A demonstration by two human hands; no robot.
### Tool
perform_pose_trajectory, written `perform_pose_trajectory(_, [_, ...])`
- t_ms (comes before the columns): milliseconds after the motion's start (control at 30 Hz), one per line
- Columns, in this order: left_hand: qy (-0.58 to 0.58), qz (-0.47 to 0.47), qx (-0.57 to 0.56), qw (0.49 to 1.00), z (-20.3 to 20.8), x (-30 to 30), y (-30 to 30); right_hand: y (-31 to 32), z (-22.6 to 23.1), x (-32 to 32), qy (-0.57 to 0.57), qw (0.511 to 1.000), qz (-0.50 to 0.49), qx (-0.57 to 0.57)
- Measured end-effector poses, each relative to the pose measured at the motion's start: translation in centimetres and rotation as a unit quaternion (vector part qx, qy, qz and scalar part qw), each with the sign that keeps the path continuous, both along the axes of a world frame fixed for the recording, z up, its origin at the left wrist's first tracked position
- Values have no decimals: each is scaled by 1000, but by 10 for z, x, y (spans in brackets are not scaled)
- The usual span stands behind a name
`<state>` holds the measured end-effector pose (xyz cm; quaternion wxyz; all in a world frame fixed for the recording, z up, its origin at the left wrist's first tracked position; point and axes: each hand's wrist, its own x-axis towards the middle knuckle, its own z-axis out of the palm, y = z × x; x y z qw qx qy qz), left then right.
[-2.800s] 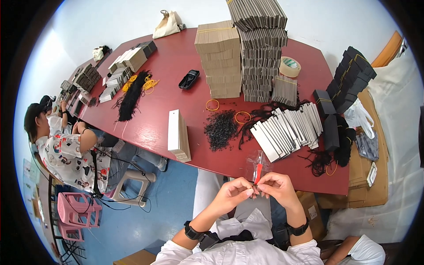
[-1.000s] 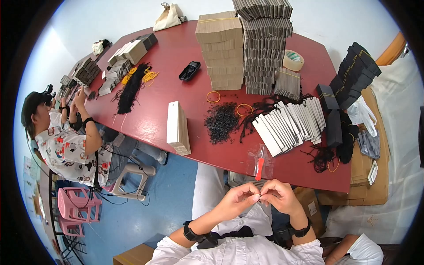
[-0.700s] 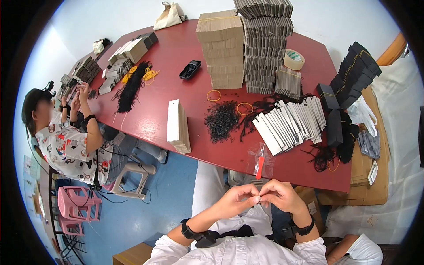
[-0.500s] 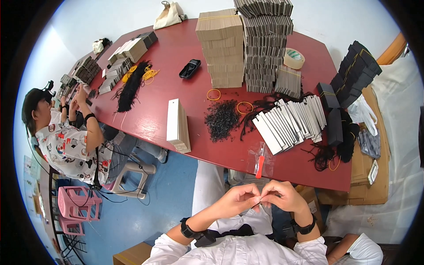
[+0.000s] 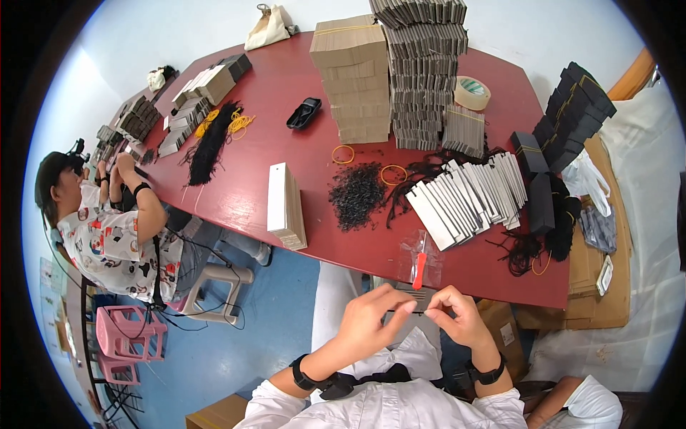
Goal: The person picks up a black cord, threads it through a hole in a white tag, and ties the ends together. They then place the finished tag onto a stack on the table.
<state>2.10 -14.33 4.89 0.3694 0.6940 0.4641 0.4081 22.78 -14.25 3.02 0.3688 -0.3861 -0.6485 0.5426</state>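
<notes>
Both my hands are raised above my lap, just short of the table's front edge. My left hand [image 5: 371,319] has its thumb and fingers brought together; a thin dark line shows by the fingertips, too fine to name. A small gap to the right, my right hand [image 5: 461,319] pinches thumb and forefinger, and what lies between them cannot be made out. Beyond my hands, an orange-handled tool [image 5: 419,269] lies on clear plastic at the table edge. Farther in are a heap of small black pieces [image 5: 356,195] and a fanned row of white cards with black cords [image 5: 464,204].
On the red table [image 5: 236,171] stand a white-faced card stack [image 5: 286,207], tall bundles of grey-brown card [image 5: 351,89], a tape roll [image 5: 472,94] and a black tray [image 5: 304,113]. Black boxes [image 5: 541,204] stand at right. A co-worker [image 5: 107,229] sits at left near pink stools [image 5: 130,329].
My hands, fingertips touching before, have moved apart, the left one shifting left and up. The co-worker's raised hands have lowered toward the table. The whole view has shifted slightly.
</notes>
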Motion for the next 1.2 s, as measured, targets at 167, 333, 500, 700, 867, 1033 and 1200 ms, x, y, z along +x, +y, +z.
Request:
perform_pose_trajectory(167, [-225,-87,-312,919,-26,-16,2,-2,-6,-4,-49,995,-64,54])
perform_pose_trajectory(333, [-402,-27,-341,849,-24,4,-7,-5,-13,-10,-49,994,-57,78])
perform_pose_trajectory(500, [-220,-44,-160,961,-43,6,-9,-7,-12,-9,-19,998,-61,23])
perform_pose_trajectory(700, [-268,-128,-254,921,-42,1,-6,-9,-3,-5,8,999,-1,-44])
perform_pose_trajectory(867, [-350,-199,-343,849,-38,1,-6,-14,-3,-9,112,987,62,-100])
perform_pose_trajectory(1033, [-447,-253,-383,768,-38,2,-6,-19,-5,-14,113,989,47,-79])
perform_pose_trajectory(1200, [-473,-235,-399,750,-35,1,-7,-20,-4,-17,10,999,0,43])
